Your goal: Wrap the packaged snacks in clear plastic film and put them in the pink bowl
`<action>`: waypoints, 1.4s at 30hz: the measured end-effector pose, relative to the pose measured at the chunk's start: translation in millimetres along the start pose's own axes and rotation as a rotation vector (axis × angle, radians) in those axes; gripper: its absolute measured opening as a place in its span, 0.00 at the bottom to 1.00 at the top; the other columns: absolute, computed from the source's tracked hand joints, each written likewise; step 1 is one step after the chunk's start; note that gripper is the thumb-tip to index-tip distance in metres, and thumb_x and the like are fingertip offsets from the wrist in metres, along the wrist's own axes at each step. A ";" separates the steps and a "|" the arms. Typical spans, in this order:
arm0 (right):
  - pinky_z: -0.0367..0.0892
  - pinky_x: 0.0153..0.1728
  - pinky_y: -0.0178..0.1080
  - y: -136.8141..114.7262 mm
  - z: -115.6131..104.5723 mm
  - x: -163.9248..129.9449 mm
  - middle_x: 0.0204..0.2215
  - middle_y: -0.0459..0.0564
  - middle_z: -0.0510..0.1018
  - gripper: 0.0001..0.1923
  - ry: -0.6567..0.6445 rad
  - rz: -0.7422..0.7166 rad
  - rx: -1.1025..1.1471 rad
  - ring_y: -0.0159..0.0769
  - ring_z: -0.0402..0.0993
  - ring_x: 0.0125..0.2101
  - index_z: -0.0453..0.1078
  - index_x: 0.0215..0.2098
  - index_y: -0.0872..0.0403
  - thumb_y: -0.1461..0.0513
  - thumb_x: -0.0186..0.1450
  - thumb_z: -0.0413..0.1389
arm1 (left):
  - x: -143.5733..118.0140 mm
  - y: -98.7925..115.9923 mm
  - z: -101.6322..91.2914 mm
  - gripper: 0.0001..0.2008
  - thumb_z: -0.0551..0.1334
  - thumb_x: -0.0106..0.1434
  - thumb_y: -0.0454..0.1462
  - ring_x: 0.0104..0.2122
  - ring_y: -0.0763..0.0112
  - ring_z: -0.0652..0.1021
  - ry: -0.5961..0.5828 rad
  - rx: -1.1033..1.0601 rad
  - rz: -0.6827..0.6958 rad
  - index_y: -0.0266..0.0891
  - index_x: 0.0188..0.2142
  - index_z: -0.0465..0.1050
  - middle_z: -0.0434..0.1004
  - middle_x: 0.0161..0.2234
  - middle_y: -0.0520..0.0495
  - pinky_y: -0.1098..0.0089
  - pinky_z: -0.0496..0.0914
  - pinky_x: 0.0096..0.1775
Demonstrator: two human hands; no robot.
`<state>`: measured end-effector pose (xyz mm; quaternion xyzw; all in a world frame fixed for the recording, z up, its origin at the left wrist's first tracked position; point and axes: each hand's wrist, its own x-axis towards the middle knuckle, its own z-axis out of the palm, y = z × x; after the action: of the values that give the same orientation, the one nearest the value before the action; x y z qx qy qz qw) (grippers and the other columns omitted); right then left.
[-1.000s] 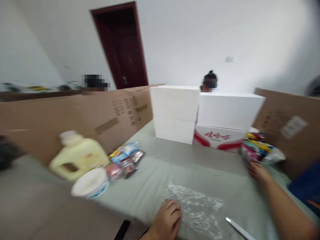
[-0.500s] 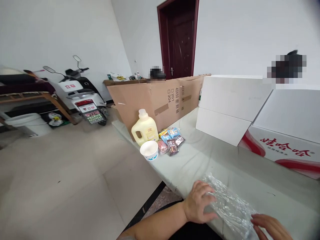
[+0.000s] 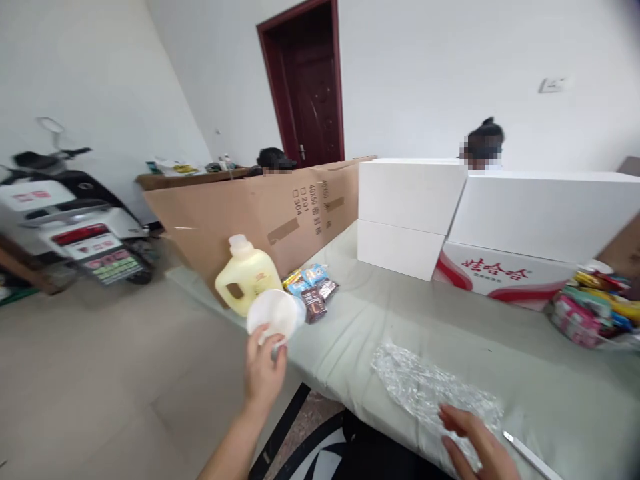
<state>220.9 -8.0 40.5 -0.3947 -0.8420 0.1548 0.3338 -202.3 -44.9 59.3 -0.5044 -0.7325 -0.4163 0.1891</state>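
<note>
My left hand (image 3: 265, 367) grips the near rim of a white paper bowl (image 3: 273, 308), fingers inside it. The bowl tilts, its mouth towards me. Just behind it stands a pale yellow jug (image 3: 250, 273) with a handle and cap. Right of the bowl lie several small snack packets (image 3: 313, 300), brown, blue and yellow. My right hand (image 3: 475, 437) hovers at the near side of a crumpled clear plastic sheet (image 3: 420, 383), thumb and fingers apart, with nothing visible between them. A slim white-handled tool (image 3: 530, 457), perhaps a cutter, lies beside that hand.
Big cardboard (image 3: 250, 207) and white boxes (image 3: 410, 200) line the cloth-covered table's (image 3: 350, 333) far side. A basket of colourful packets (image 3: 595, 307) is at the right. Two people's heads show behind the boxes. A scooter (image 3: 85, 213) stands on the floor at left.
My left hand has moved from the plastic sheet to the bowl, gripped its rim and tipped it. The view has swung right, bringing in the packet basket and the white-handled tool.
</note>
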 end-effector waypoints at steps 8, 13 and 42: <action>0.67 0.29 0.36 -38.9 3.4 26.4 0.31 0.48 0.78 0.15 -0.032 0.048 -0.101 0.36 0.74 0.27 0.63 0.51 0.51 0.62 0.66 0.47 | -67.8 173.5 32.5 0.13 0.54 0.63 0.28 0.59 0.53 0.65 -0.325 -0.453 0.677 0.43 0.44 0.69 0.64 0.57 0.42 0.53 0.71 0.51; 0.61 0.26 0.34 41.1 -52.3 22.6 0.24 0.45 0.76 0.11 0.102 0.577 -0.158 0.35 0.72 0.24 0.65 0.41 0.51 0.55 0.66 0.47 | -67.8 185.7 63.7 0.14 0.55 0.65 0.30 0.50 0.60 0.73 -0.359 -0.602 0.636 0.39 0.50 0.65 0.70 0.51 0.38 0.59 0.74 0.47; 0.59 0.56 0.55 89.7 85.0 24.4 0.60 0.50 0.66 0.28 -0.098 -0.078 -0.530 0.51 0.60 0.60 0.65 0.60 0.46 0.46 0.64 0.49 | -100.1 151.5 120.8 0.21 0.62 0.59 0.44 0.57 0.52 0.66 -0.614 -0.445 0.379 0.41 0.51 0.69 0.67 0.55 0.41 0.49 0.59 0.58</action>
<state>201.7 68.5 -57.7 -0.4276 -0.8827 -0.0651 0.1835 -7.2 15.4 -17.3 -0.7591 -0.5416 -0.3525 -0.0782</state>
